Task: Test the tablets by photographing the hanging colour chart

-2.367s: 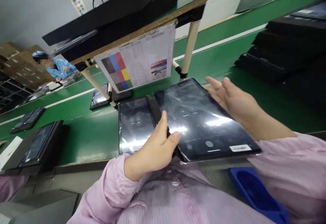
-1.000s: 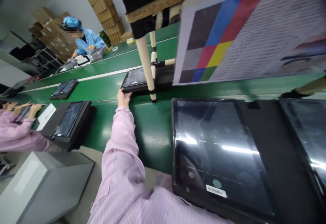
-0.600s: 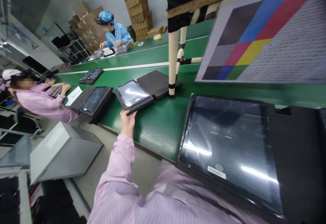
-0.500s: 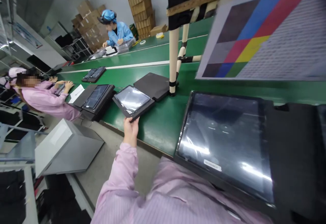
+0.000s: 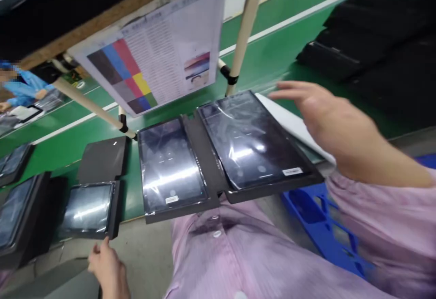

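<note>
Nearest, the left hand [image 5: 108,269] hangs below the near edge of the green belt [image 5: 272,58], fingers loosely curled and gripping nothing, its fingertips just short of the near corner of a small tablet in a black tray [image 5: 89,209], which juts over that edge. Bare grey floor lies open around this hand. To the right of the small tablet, a black double tray [image 5: 218,178] also overhangs the near edge toward the person's chest; it carries a left tablet [image 5: 170,165] and a right tablet [image 5: 250,140], both film-wrapped, with a raised black divider between them. A blue plastic bin [image 5: 323,226] sits low beneath the tray's right corner. The right hand [image 5: 327,117] hovers flat and spread above the tray's right side, fingers released, over a white sheet [image 5: 294,124] lying beside the right tablet. Behind the trays, a cream post [image 5: 243,31] and a slanted brace stand on the belt, closing in the far side; a colour chart sheet [image 5: 160,58] hangs above. Farther right, stacked black trays [image 5: 368,49] crowd the belt.
</note>
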The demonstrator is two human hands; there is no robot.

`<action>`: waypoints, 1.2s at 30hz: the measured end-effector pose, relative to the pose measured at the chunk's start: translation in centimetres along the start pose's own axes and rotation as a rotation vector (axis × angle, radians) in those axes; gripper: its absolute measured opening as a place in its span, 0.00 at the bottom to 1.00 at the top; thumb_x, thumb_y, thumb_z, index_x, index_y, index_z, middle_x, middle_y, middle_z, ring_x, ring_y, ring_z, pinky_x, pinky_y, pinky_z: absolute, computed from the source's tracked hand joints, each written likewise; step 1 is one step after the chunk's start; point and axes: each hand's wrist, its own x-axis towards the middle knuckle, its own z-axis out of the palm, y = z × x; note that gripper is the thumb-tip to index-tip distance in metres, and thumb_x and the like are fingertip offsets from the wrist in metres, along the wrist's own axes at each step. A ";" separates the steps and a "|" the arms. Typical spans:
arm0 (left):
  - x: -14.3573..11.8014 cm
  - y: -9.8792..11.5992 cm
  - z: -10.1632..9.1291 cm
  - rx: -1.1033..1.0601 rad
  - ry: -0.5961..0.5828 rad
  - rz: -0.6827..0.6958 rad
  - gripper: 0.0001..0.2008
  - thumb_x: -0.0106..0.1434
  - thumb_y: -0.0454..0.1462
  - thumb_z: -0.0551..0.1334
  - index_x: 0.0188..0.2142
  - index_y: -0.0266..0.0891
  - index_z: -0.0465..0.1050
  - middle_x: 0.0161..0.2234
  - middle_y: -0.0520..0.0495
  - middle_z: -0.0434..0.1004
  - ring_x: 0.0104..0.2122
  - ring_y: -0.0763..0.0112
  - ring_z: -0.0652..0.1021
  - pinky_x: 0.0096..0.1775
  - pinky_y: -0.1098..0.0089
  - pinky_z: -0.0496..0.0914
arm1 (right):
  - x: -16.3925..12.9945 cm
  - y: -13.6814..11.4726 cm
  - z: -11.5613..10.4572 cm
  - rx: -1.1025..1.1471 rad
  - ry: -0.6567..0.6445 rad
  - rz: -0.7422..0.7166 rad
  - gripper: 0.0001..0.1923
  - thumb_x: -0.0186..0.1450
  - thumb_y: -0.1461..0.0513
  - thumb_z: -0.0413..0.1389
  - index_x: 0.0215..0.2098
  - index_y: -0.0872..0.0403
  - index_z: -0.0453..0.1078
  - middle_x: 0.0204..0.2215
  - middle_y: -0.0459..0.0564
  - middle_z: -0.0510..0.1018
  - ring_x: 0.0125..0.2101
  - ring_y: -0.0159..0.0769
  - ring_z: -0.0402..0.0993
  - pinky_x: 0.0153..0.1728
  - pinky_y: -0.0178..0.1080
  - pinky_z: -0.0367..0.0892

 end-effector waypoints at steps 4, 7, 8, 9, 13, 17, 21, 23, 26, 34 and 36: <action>-1.9 2.8 0.0 0.010 0.140 0.226 0.27 0.53 0.42 0.66 0.53 0.41 0.68 0.42 0.50 0.59 0.38 0.66 0.71 0.47 0.58 0.68 | -1.5 -1.7 1.3 -0.496 -0.296 -0.168 0.24 0.74 0.48 0.41 0.50 0.42 0.76 0.67 0.45 0.58 0.70 0.56 0.41 0.65 0.70 0.37; -3.6 6.1 1.1 0.057 -0.002 0.568 0.26 0.58 0.42 0.65 0.56 0.41 0.70 0.50 0.45 0.59 0.45 0.63 0.72 0.52 0.57 0.67 | -1.6 -1.1 2.5 -0.630 -0.288 -0.234 0.25 0.75 0.50 0.37 0.52 0.41 0.76 0.67 0.45 0.58 0.70 0.57 0.42 0.64 0.70 0.40; -4.2 7.4 1.5 0.088 -0.054 0.694 0.23 0.60 0.42 0.64 0.55 0.41 0.72 0.50 0.44 0.59 0.46 0.61 0.71 0.52 0.57 0.67 | -1.5 -0.9 2.7 -0.647 -0.294 -0.235 0.26 0.75 0.50 0.37 0.51 0.41 0.76 0.67 0.45 0.59 0.69 0.57 0.44 0.63 0.71 0.41; -4.8 8.8 1.8 0.121 -0.104 0.823 0.19 0.62 0.41 0.62 0.52 0.41 0.74 0.49 0.43 0.60 0.48 0.60 0.70 0.53 0.57 0.66 | -1.4 -0.6 2.8 -0.657 -0.307 -0.234 0.27 0.75 0.50 0.36 0.50 0.41 0.77 0.66 0.45 0.60 0.69 0.58 0.45 0.62 0.71 0.42; -6.9 14.5 3.5 0.337 -0.345 1.264 0.15 0.68 0.35 0.57 0.50 0.42 0.77 0.52 0.39 0.61 0.54 0.55 0.66 0.52 0.55 0.65 | -1.7 -1.0 2.3 -0.499 -0.213 -0.295 0.26 0.75 0.49 0.36 0.55 0.41 0.74 0.67 0.46 0.58 0.68 0.56 0.50 0.62 0.68 0.47; -7.7 18.0 6.2 0.587 -0.413 1.380 0.19 0.69 0.35 0.55 0.56 0.45 0.75 0.52 0.36 0.60 0.54 0.51 0.64 0.54 0.48 0.62 | -2.9 -1.2 1.2 -0.341 -0.070 -0.251 0.21 0.75 0.49 0.37 0.62 0.21 0.60 0.68 0.31 0.54 0.67 0.47 0.51 0.65 0.61 0.47; -8.2 18.9 7.7 0.750 -0.381 1.350 0.18 0.69 0.38 0.56 0.55 0.41 0.77 0.50 0.34 0.63 0.50 0.47 0.65 0.49 0.45 0.64 | -3.9 -0.3 0.7 -0.377 -0.043 -0.245 0.21 0.75 0.50 0.39 0.61 0.23 0.62 0.66 0.35 0.59 0.66 0.48 0.54 0.64 0.62 0.51; -8.4 19.1 7.7 0.724 -0.373 1.387 0.18 0.69 0.38 0.56 0.54 0.39 0.77 0.48 0.34 0.64 0.48 0.47 0.65 0.49 0.44 0.64 | -4.0 0.3 0.4 -0.447 -0.040 -0.237 0.20 0.74 0.51 0.42 0.56 0.34 0.72 0.64 0.43 0.63 0.65 0.51 0.58 0.62 0.62 0.55; -8.8 19.7 7.7 0.609 -0.389 1.478 0.18 0.69 0.36 0.56 0.55 0.35 0.76 0.47 0.33 0.63 0.49 0.48 0.66 0.50 0.44 0.62 | -3.8 0.7 0.0 -0.611 -0.029 -0.228 0.22 0.74 0.53 0.43 0.42 0.44 0.80 0.62 0.49 0.67 0.64 0.54 0.59 0.60 0.64 0.57; -10.7 20.7 8.6 0.610 -0.510 1.573 0.18 0.68 0.34 0.56 0.54 0.38 0.77 0.48 0.33 0.62 0.49 0.49 0.65 0.49 0.45 0.63 | -3.3 1.5 0.0 -0.611 -0.045 -0.247 0.21 0.75 0.55 0.43 0.41 0.44 0.80 0.61 0.47 0.68 0.63 0.54 0.62 0.57 0.65 0.58; -11.0 20.9 8.7 0.638 -0.525 1.519 0.18 0.69 0.35 0.55 0.54 0.40 0.77 0.49 0.34 0.62 0.50 0.49 0.64 0.49 0.46 0.63 | -3.6 1.4 -0.1 -0.506 -0.001 -0.221 0.21 0.74 0.53 0.43 0.44 0.42 0.79 0.62 0.44 0.67 0.62 0.51 0.63 0.59 0.62 0.59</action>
